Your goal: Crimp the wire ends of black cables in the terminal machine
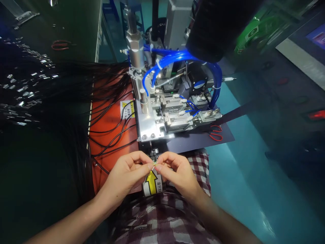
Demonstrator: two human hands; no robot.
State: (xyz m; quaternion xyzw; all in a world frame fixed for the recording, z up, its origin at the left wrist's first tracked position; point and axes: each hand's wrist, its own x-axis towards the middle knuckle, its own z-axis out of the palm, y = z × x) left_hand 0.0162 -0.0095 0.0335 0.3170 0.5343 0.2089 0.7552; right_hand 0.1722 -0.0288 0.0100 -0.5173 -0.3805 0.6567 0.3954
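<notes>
Close together at the front of the machine (149, 130), both my hands are pinched on thin coloured wires (155, 164). Yellow-green and red strands show between the fingertips. My left hand (132, 171) holds them from the left with thumb and forefinger. From the other side, my right hand (177, 173) grips them in the same way, its thumb over the red strand. Just beyond the fingertips sits a small dark metal fixture (153, 153). Beneath the hands lies a label with a yellow arrow (151, 183). The rest of the wires is hidden by my fingers.
Black cables (111, 132) run over the orange board (111, 118) at left, towards a pile of shiny metal-ended cables (22, 98). Blue air hoses (177, 56) arch above the machine. Red-handled scissors (216, 133) lie at its right; red-handled pliers (61, 45) lie at far left.
</notes>
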